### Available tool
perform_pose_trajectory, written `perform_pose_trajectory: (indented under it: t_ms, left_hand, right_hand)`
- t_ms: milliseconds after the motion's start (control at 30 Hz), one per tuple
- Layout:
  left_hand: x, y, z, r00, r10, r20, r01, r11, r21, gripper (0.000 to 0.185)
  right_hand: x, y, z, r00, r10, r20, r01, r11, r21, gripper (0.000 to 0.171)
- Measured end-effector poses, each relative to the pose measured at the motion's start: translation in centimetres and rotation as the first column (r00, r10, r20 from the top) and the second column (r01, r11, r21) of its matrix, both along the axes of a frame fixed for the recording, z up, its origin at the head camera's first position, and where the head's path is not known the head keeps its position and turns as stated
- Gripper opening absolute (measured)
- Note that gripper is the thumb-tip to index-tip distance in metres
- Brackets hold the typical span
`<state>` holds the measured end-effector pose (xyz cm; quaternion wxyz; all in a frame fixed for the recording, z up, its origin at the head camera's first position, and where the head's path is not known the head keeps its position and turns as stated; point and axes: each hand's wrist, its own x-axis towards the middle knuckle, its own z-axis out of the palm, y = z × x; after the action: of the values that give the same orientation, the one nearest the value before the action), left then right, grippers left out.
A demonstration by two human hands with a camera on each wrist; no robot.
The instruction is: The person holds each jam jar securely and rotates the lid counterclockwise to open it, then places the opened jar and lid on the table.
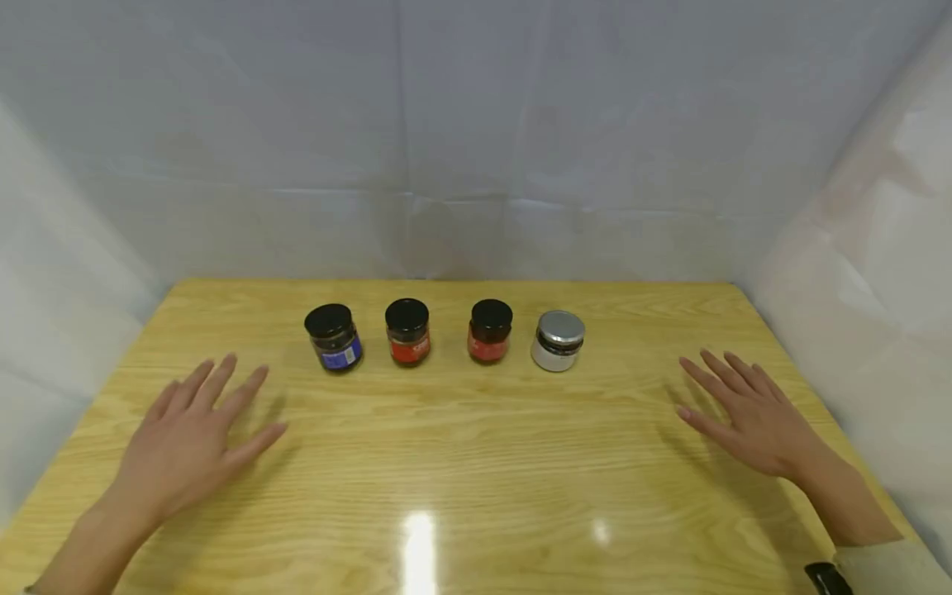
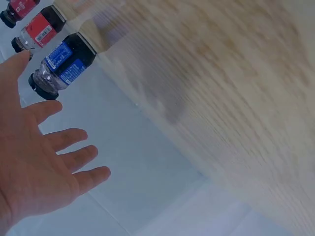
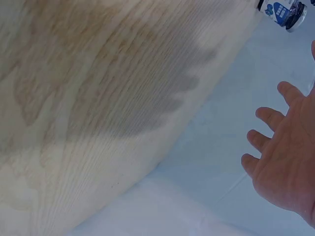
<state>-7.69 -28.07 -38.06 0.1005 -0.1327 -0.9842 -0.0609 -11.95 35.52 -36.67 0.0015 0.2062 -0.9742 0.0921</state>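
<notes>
Four small jars stand in a row on the wooden table point(image 1: 446, 446): a blue-labelled jar point(image 1: 335, 338) with a black lid, two red jars point(image 1: 407, 332) point(image 1: 490, 331) with black lids, and a white jar point(image 1: 558, 340) with a silver lid. My left hand point(image 1: 195, 430) hovers flat with spread fingers, in front of and left of the blue-labelled jar point(image 2: 61, 64). Over the table's right side my right hand point(image 1: 744, 405) is spread open too, right of the white jar point(image 3: 280, 11). Neither hand holds anything; the left hand point(image 2: 37, 162) and right hand point(image 3: 290, 157) show bare palms.
White cloth walls point(image 1: 476, 140) close in the table at the back and both sides. A glossy stretch of bare wood lies between the hands and the near edge. A sleeve cuff with a dark strap point(image 1: 829, 577) shows at the right wrist.
</notes>
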Motion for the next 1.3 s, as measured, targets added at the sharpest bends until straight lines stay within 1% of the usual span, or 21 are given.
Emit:
perform_pose_trajectory:
  t_ms: [133,300,500,667,833,1167,1300]
  left_hand:
    - [0.0,0.4,0.3,0.999,-0.007,-0.034,0.008,1.0,0.023,0.073]
    - [-0.2,0.7,0.7,0.998,-0.011,-0.059,0.012,1.0,0.022,0.073]
    - [-0.9,1.2,1.0,0.996,-0.039,-0.086,0.04,0.999,0.006,0.072]
    - [-1.2,1.4,1.1,0.996,-0.04,-0.077,0.039,0.999,-0.005,0.073]
    - [-1.3,1.5,1.0,0.998,-0.028,-0.056,0.028,1.0,0.001,0.073]
    - [-1.9,1.5,1.0,0.998,0.011,-0.055,-0.01,1.0,0.021,0.072]
    - [-2.0,1.6,0.9,0.998,0.013,-0.055,-0.011,0.999,0.03,0.072]
  right_hand:
    - [-0.3,-0.5,0.1,1.0,0.008,-0.001,-0.008,1.0,0.013,0.066]
    - [-1.1,-1.4,0.3,0.999,0.032,-0.006,-0.032,0.999,0.017,0.067]
    - [-2.0,-2.7,0.6,0.997,0.068,-0.028,-0.068,0.997,0.025,0.067]
    - [-2.7,-4.2,1.0,0.997,0.07,-0.031,-0.069,0.997,0.03,0.067]
    - [-3.4,-5.7,1.5,0.993,0.105,-0.053,-0.103,0.994,0.037,0.068]
    - [-4.8,-8.9,2.4,0.989,0.125,-0.082,-0.121,0.991,0.049,0.067]
    - [-5.2,-9.9,2.7,0.987,0.139,-0.085,-0.134,0.989,0.061,0.067]
